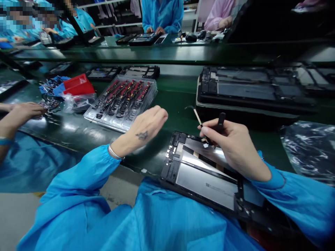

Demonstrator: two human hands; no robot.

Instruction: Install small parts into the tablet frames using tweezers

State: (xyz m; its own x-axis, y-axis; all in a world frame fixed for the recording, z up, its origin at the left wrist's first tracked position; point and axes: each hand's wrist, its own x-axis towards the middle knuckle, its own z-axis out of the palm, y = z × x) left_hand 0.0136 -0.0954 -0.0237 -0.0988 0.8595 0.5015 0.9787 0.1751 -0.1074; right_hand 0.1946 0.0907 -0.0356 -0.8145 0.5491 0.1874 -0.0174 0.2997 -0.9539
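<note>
My left hand hovers beside the clear plastic tray, its fingers curled together. Whatever it may hold is hidden. In a pinch, my right hand grips a thin cable with a pale strip and a dark curved end. A black, rounded-ended piece sticks up between the same fingers; its kind is unclear. Below this hand lies an opened tablet, with its silver inner plates and black frame exposed, tilted at the table's front edge. A small white tab shows under the fingertips.
Rows of small red-and-black parts fill the tray. Left of it are a red bin, a blue bin and a plastic bag. Stacked tablets stand behind; clear plastic wrap lies right. A co-worker's hand touches loose parts.
</note>
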